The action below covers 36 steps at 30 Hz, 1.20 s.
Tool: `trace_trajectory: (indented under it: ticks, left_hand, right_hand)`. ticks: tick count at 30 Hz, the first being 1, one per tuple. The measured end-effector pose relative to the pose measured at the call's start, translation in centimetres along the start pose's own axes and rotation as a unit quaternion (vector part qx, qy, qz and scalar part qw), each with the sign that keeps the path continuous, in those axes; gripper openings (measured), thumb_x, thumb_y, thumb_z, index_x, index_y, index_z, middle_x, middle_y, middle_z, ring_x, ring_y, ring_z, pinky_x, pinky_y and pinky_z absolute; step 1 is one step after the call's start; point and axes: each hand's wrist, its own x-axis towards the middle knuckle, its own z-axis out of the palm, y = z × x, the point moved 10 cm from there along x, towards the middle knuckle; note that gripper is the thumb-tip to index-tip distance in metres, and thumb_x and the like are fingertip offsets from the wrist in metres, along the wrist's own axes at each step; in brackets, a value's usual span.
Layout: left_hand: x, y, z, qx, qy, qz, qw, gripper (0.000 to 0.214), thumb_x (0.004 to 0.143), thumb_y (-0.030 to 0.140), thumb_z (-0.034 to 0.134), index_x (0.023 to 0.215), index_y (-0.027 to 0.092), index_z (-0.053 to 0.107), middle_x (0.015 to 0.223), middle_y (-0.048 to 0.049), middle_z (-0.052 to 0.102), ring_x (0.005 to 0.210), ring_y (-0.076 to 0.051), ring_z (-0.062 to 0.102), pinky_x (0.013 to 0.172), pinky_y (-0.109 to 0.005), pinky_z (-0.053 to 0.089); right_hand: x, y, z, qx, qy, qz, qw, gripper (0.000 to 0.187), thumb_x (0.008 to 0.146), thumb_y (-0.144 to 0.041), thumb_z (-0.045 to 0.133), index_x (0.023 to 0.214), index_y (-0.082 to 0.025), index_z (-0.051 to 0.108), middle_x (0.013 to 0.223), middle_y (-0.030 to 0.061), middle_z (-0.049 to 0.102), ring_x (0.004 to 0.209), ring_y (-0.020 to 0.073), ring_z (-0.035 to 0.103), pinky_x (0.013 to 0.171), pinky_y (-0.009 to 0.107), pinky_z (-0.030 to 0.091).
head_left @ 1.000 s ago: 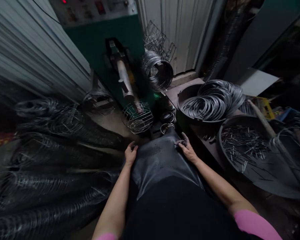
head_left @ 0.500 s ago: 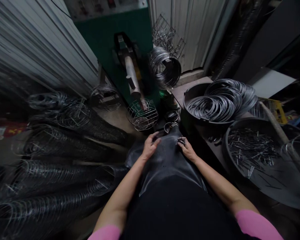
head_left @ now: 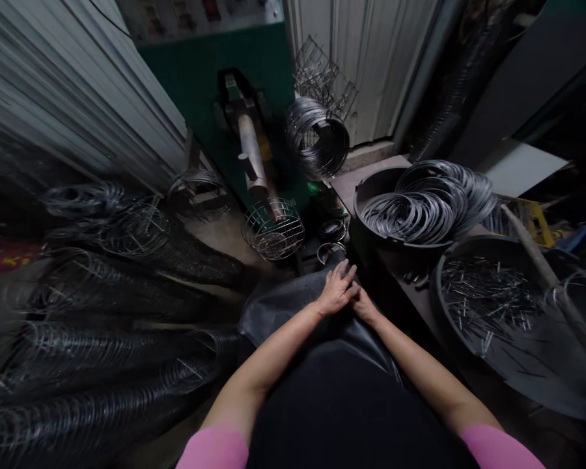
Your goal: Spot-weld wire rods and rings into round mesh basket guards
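Observation:
My left hand (head_left: 338,291) reaches across my lap with its fingers stretched out, its tips meeting my right hand. Partly covered by it, my right hand (head_left: 365,306) has its fingers curled in, and what they hold is hidden. Both hands are above a dark, shiny apron (head_left: 283,299) spread over my knees. Just beyond them is a metal ring (head_left: 331,253). A round wire basket (head_left: 273,229) surrounds the end of the arm (head_left: 252,153) of a green machine (head_left: 185,71).
To the right, one black tub (head_left: 359,202) holds wire rings (head_left: 420,208), and another tub (head_left: 439,293) holds short wire pieces (head_left: 488,293). Stacks of wire rings (head_left: 102,352) line the left side. A wire coil (head_left: 317,138) hangs by the machine.
My left hand has moved right, from the left side of the apron to my right hand. Small dark metal bits seen at my right fingers are now covered. The view has shifted slightly.

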Motion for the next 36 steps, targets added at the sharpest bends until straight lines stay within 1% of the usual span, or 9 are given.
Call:
trace_trajectory:
  ticks: [4, 8, 12, 15, 18, 23, 28, 33, 36]
  left_hand:
    - [-2.3, -1.1, -4.8, -0.124, 0.132, 0.012, 0.983, 0.07, 0.079, 0.042, 0.057, 0.139, 0.022, 0.028, 0.146, -0.0119, 0.027, 0.134, -0.027, 0.026, 0.109, -0.046, 0.021]
    - [-6.2, -5.7, -10.8, -0.201, 0.293, -0.065, 0.933, 0.062, 0.078, 0.042, 0.059, 0.133, 0.024, 0.037, 0.131, -0.0099, 0.047, 0.117, -0.023, 0.047, 0.1, -0.04, 0.036]
    - [-10.3, -10.2, -13.7, -0.229, 0.379, -0.129, 0.887, 0.058, 0.074, 0.041, 0.063, 0.125, 0.02, 0.046, 0.12, -0.01, 0.053, 0.107, -0.02, 0.053, 0.095, -0.036, 0.041]
    - [-12.4, -12.6, -13.8, -0.24, 0.4, -0.16, 0.87, 0.057, 0.071, 0.042, 0.065, 0.121, 0.018, 0.05, 0.115, -0.0094, 0.055, 0.103, -0.019, 0.054, 0.091, -0.032, 0.043]
    - [-13.7, -14.4, -13.1, -0.255, 0.407, -0.191, 0.856, 0.058, 0.069, 0.043, 0.066, 0.119, 0.018, 0.051, 0.111, -0.0087, 0.055, 0.1, -0.018, 0.055, 0.089, -0.031, 0.044]
    - [-14.5, -16.1, -13.6, -0.269, 0.429, -0.208, 0.837, 0.057, 0.068, 0.04, 0.067, 0.119, 0.018, 0.05, 0.111, -0.0091, 0.055, 0.099, -0.018, 0.056, 0.09, -0.033, 0.044]
    - [-13.5, -16.4, -17.7, -0.236, 0.458, -0.207, 0.832, 0.069, 0.063, 0.038, 0.072, 0.124, 0.019, 0.045, 0.12, -0.0121, 0.051, 0.111, -0.023, 0.051, 0.094, -0.037, 0.042]
    - [-10.0, -15.8, -23.7, -0.175, 0.448, -0.195, 0.855, 0.093, 0.053, 0.036, 0.08, 0.132, 0.016, 0.035, 0.132, -0.0161, 0.044, 0.124, -0.029, 0.041, 0.102, -0.042, 0.034]
    - [-7.4, -15.5, -25.4, -0.183, 0.418, -0.158, 0.876, 0.106, 0.047, 0.031, 0.084, 0.135, 0.014, 0.029, 0.128, -0.0159, 0.048, 0.124, -0.029, 0.041, 0.105, -0.041, 0.031]
  right_hand:
    - [0.4, -0.9, -0.7, -0.023, 0.034, 0.025, 0.999, 0.028, 0.077, -0.047, 0.052, 0.087, -0.021, 0.052, 0.079, 0.0026, 0.058, 0.077, 0.0181, 0.056, 0.079, 0.034, 0.046]
    - [1.2, -1.7, -1.4, -0.013, 0.076, 0.032, 0.997, 0.02, 0.082, -0.041, 0.047, 0.089, -0.022, 0.048, 0.074, 0.0, 0.056, 0.073, 0.0159, 0.055, 0.076, 0.031, 0.044]
    - [1.7, -1.4, -1.0, -0.062, 0.067, 0.034, 0.995, 0.02, 0.076, -0.039, 0.053, 0.084, -0.022, 0.051, 0.075, 0.0002, 0.056, 0.073, 0.0164, 0.054, 0.074, 0.03, 0.043]
    - [1.6, -0.8, -0.4, -0.056, 0.075, 0.044, 0.995, 0.017, 0.073, -0.037, 0.056, 0.081, -0.021, 0.054, 0.074, -0.0004, 0.056, 0.073, 0.0159, 0.053, 0.075, 0.03, 0.043]
    - [2.0, 0.2, -1.5, 0.045, 0.143, 0.087, 0.985, 0.013, 0.072, -0.031, 0.06, 0.079, -0.021, 0.057, 0.069, -0.0022, 0.055, 0.068, 0.0136, 0.053, 0.073, 0.028, 0.045]
    - [4.4, 3.9, -7.5, 0.298, 0.292, 0.252, 0.873, 0.011, 0.073, -0.018, 0.063, 0.072, -0.019, 0.051, 0.055, -0.0053, 0.049, 0.048, 0.009, 0.047, 0.051, 0.025, 0.048]
    - [7.3, 3.5, -13.0, 0.32, 0.295, 0.295, 0.85, 0.019, 0.077, -0.008, 0.055, 0.064, -0.018, 0.044, 0.049, -0.0062, 0.044, 0.039, 0.005, 0.04, 0.037, 0.015, 0.04]
    - [6.9, 3.8, -10.0, 0.382, 0.213, 0.315, 0.842, 0.012, 0.075, -0.006, 0.051, 0.078, -0.016, 0.057, 0.057, -0.0016, 0.053, 0.044, 0.0075, 0.049, 0.039, 0.019, 0.047]
    - [6.4, 3.9, -7.3, 0.406, 0.162, 0.304, 0.847, 0.014, 0.069, -0.006, 0.058, 0.077, -0.018, 0.058, 0.065, 0.001, 0.059, 0.054, 0.011, 0.057, 0.045, 0.023, 0.053]
